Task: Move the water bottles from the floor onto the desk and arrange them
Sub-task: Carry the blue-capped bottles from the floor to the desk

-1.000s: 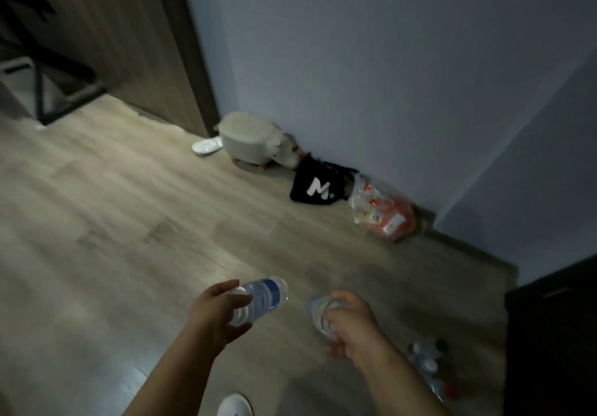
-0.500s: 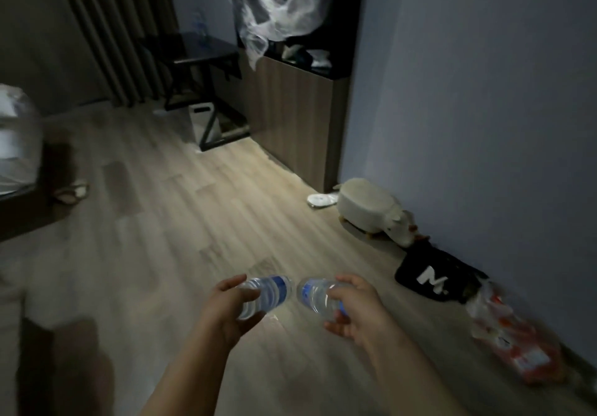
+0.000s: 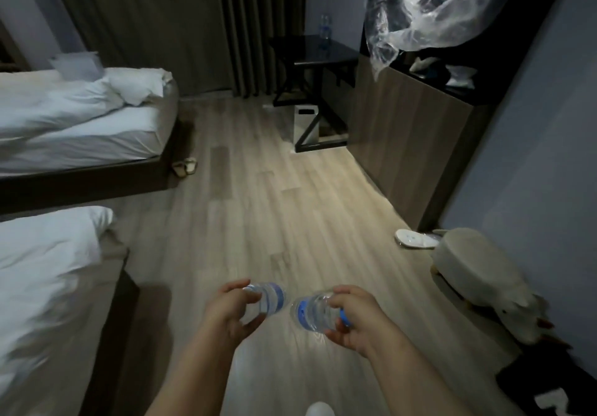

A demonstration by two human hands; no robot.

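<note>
Gripping a small clear water bottle point(image 3: 269, 297) in the left hand point(image 3: 226, 310), fingers curled over the top of the barrel and thumb hooked beneath, closed snugly round it, with a blue band showing just past the fingertips. Gripping a second bottle point(image 3: 311, 313) in the right hand point(image 3: 358, 322) in much the same way, fingers wrapped over and thumb under, with a patch of blue tucked against the palm side, too blurred to call cap or label. Carrying both on their sides, roughly level, free ends pointed toward each other in the space between the two sets of fingertips, close but seemingly not touching. Holding both clear of the wooden floor point(image 3: 274, 205), well below the fingers. Well ahead of the fingertips, by the curtain: a dark desk point(image 3: 323, 52) with at least one more bottle point(image 3: 324, 29) standing upright on top. Probably light enough for one hand each, though impossible to tell how full. Thin clear plastic by the look of it, so likely to dent under a hard squeeze and smooth enough to slide in a loose or damp grip. Best held round the middle of the barrel, on or beside the label, rather than by the cap alone. Worth turning upright before release, given the narrow and probably tippy bases.
</note>
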